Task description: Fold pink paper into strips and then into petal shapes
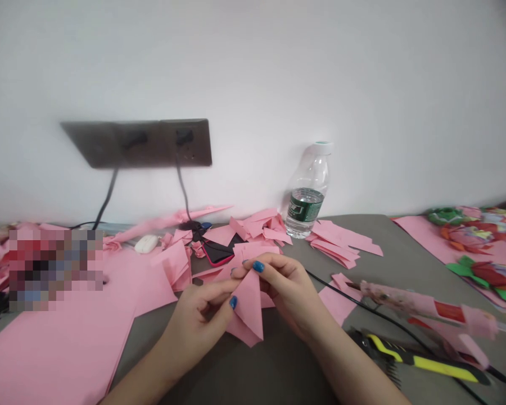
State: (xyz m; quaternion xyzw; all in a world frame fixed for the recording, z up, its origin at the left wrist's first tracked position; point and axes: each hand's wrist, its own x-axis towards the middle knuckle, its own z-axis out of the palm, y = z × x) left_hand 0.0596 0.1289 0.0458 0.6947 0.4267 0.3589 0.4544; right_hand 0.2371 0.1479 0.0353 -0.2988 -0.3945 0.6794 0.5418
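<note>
Between my two hands is a pink sheet of paper (251,306), folded to a point at the top and hanging down toward the table. My left hand (204,315) pinches its left side, thumb in front and fingers partly hidden behind. At the upper tip, my right hand (284,281) grips the paper between thumb and fingers. Both hands have blue nails. Just behind them lie loose pink paper pieces (261,225) and a dark phone-like object (219,252) with a red edge, partly covered by paper.
A water bottle (307,202) leans at the wall. To the right lie a glue gun (425,306) wrapped in pink, its cord, and a yellow-black tool (430,363). Large pink sheets (67,349) cover the left side. Coloured paper flowers (476,230) sit far right. Cords hang from a wall socket (152,143).
</note>
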